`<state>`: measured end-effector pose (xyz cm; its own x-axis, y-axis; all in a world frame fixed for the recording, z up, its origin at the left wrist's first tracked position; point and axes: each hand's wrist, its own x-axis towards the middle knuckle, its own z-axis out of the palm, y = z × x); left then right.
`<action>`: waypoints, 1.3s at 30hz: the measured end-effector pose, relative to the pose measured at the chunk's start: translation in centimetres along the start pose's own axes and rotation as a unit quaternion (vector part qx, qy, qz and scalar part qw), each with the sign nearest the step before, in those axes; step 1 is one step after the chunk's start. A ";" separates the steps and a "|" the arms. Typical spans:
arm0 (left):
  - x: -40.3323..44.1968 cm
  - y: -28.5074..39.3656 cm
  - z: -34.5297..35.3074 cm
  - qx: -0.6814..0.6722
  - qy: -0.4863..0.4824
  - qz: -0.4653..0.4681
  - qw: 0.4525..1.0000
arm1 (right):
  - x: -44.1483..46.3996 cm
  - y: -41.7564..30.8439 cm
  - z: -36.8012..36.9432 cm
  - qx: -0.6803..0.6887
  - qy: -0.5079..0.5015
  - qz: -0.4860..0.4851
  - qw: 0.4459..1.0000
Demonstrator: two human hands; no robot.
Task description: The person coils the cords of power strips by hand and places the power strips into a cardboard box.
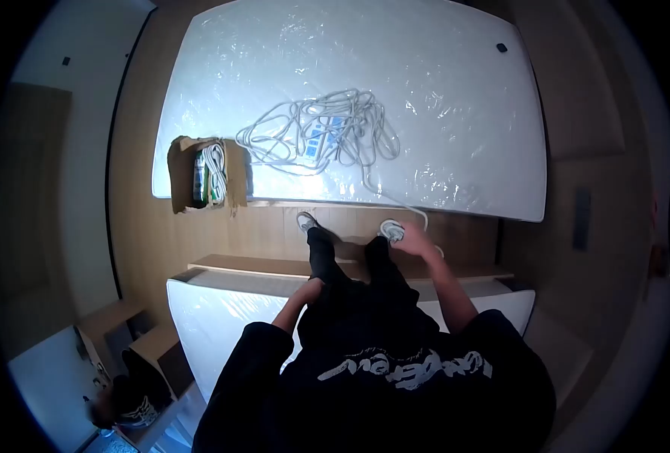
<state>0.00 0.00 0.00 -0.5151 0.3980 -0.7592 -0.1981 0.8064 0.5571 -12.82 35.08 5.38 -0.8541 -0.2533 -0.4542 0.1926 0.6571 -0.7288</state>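
Note:
A long white cable (366, 121) lies in loose tangled loops on the plastic-wrapped mattress in front of me. Among the loops sits a white power strip (322, 140) with blue parts. From the tangle the cable runs over the mattress edge to my right hand (412, 238), whose fingers are closed on it above my right shoe. My left hand (312, 291) rests by my left thigh, its fingers hidden against the dark trousers. At the mattress's left front corner stands an open cardboard box (238, 177) holding a bundled white cable (215, 172) and a green item.
A small dark object (502, 47) lies at the far right of the mattress (463, 113). Behind my legs is a second wrapped mattress (221, 306) on a wooden frame. Another person (140, 396) is at the lower left, beside wooden cabinets (157, 343).

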 end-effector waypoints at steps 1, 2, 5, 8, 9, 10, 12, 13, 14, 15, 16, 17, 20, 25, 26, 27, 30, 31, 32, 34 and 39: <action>-1.5 3.1 -2.2 -0.087 -0.056 0.007 0.995 | 0.3 -0.9 -0.9 0.019 -0.050 0.033 0.998; -2.0 4.5 -3.3 -0.171 -0.111 0.017 0.979 | 0.8 -1.3 -1.6 0.036 -0.098 0.065 0.992; 3.3 3.5 -1.1 -0.120 -0.132 0.227 0.957 | 3.0 3.4 -3.0 0.058 -0.127 0.156 0.978; -0.6 -1.5 3.5 -0.172 -0.055 0.130 0.975 | 0.6 6.6 4.7 -0.039 -0.091 0.015 0.995; 0.1 -3.6 5.8 -0.184 0.033 0.130 0.974 | -0.5 7.3 6.4 -0.070 -0.081 0.064 0.992; -1.0 -1.6 4.8 0.044 0.057 0.097 0.993 | -1.4 7.2 7.5 -0.055 -0.075 0.094 0.991; -2.8 1.9 2.8 0.076 -0.005 -0.058 0.995 | -2.6 8.6 11.5 -0.076 -0.085 0.125 0.986; -3.3 1.0 3.7 0.072 0.032 -0.069 0.994 | -3.2 9.0 12.9 -0.099 -0.092 0.116 0.984; -3.8 0.6 3.6 0.066 0.028 -0.067 0.995 | -3.7 9.0 14.5 -0.104 -0.101 0.147 0.978; -4.5 0.5 3.0 0.050 0.078 -0.038 0.995 | -4.2 9.0 15.7 -0.090 -0.091 0.140 0.982; -4.8 -0.2 3.2 0.032 0.130 -0.011 0.991 | -4.5 8.8 16.6 -0.110 -0.088 0.142 0.980; -4.6 -2.0 4.0 0.020 0.153 0.011 0.988 | -4.6 8.7 17.4 -0.130 -0.085 0.142 0.978; -3.8 -5.3 2.8 0.040 0.164 0.022 0.985 | -3.6 9.4 19.1 -0.191 -0.058 0.156 0.967; -2.6 -10.9 4.8 0.049 0.194 0.043 0.979 | -1.2 10.9 21.4 -0.206 0.018 0.122 0.971; -2.1 -11.8 5.0 0.058 0.209 0.059 0.974 | -0.9 10.9 21.7 -0.223 0.013 0.122 0.967; -2.0 -12.4 5.0 0.055 0.207 0.063 0.975 | -1.3 11.2 22.3 -0.241 0.003 0.127 0.962; -1.8 -14.5 6.1 0.082 0.251 0.074 0.962 | -1.7 12.7 24.4 -0.268 0.043 0.107 0.956; -1.7 -15.3 6.5 0.084 0.258 0.082 0.959 | -1.5 12.9 24.9 -0.274 0.058 0.099 0.955; -1.6 -16.0 6.7 0.105 0.274 0.090 0.952 | -1.1 13.0 25.4 -0.277 0.072 0.093 0.954; -1.5 -17.6 8.1 0.131 0.324 0.120 0.929 | -1.2 12.5 26.4 -0.275 0.137 0.055 0.950; -1.0 -19.6 11.9 0.147 0.424 0.160 0.879 | -1.7 14.1 29.7 -0.295 0.220 -0.006 0.930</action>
<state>14.33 -10.97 -14.14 -0.9666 0.2560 0.0136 0.2296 0.8410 0.4899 5.68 23.67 -19.41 -0.9945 -0.0328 -0.0996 -0.0052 0.9641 -0.2655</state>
